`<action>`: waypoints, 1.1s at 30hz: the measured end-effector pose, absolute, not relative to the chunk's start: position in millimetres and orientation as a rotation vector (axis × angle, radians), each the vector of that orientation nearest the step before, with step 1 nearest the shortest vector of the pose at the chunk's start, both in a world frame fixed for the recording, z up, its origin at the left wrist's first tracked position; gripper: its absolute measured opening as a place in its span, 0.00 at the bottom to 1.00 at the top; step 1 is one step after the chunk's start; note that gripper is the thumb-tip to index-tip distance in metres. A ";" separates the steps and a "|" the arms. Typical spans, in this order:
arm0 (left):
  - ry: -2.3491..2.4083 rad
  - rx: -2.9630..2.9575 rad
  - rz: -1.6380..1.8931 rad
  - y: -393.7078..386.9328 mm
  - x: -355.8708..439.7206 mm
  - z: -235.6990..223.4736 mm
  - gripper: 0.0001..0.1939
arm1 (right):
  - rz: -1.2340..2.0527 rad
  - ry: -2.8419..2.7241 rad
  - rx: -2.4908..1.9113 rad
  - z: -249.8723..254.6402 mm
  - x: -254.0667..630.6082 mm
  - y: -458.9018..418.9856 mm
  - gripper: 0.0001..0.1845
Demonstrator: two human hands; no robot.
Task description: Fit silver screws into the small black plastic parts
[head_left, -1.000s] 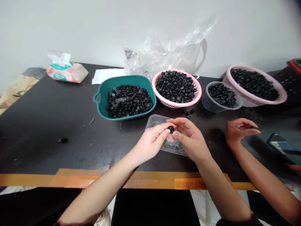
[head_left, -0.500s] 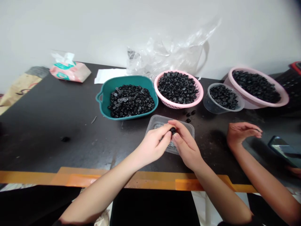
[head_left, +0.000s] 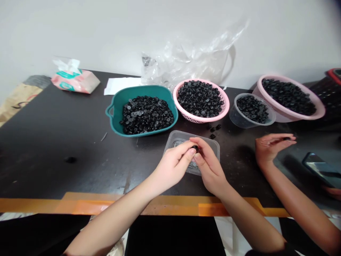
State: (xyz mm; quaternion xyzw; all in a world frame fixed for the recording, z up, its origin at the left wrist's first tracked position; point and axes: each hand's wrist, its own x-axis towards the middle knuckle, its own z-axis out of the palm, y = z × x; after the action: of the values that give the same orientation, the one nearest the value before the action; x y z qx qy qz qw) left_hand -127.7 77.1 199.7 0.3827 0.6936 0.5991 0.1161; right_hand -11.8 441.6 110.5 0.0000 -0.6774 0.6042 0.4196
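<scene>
Between the fingertips of both hands is a small round black plastic part (head_left: 195, 148), mostly covered by fingers and thumbs. My left hand (head_left: 177, 160) pinches it from the left, and my right hand (head_left: 210, 165) closes on it from the other side. Both hands are over a clear plastic box (head_left: 216, 146) that holds small silvery metal pieces (head_left: 194, 165), perhaps pins or screws. Behind the box stand a teal basin (head_left: 114, 122) of black disc-like parts and a pink basket (head_left: 226, 106) of black cap-like parts.
Several loose black parts (head_left: 212, 136) lie behind the box. A clear tub (head_left: 239, 119) and another pink basket (head_left: 319, 112) hold more. At right, a co-worker's hand (head_left: 269, 149) pinches a small dark piece near a phone (head_left: 319, 169). A tissue pack (head_left: 85, 81) sits at back left.
My thumbs have closed a little further over the black part, so less of it shows. The co-worker's hand has risen slightly. The view has shifted a little.
</scene>
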 end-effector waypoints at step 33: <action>1.980 1.131 1.848 81.1 -116.0 196.1 0.14 | 1.084 -2.177 -0.277 126.9 -21.3 444.3 0.32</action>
State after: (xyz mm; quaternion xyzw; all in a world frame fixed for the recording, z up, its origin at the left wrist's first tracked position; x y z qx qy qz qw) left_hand -116.0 81.1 196.1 0.3832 0.6709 0.6264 0.1031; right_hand -21.3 444.3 126.9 -0.1063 -0.8364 0.4164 0.3401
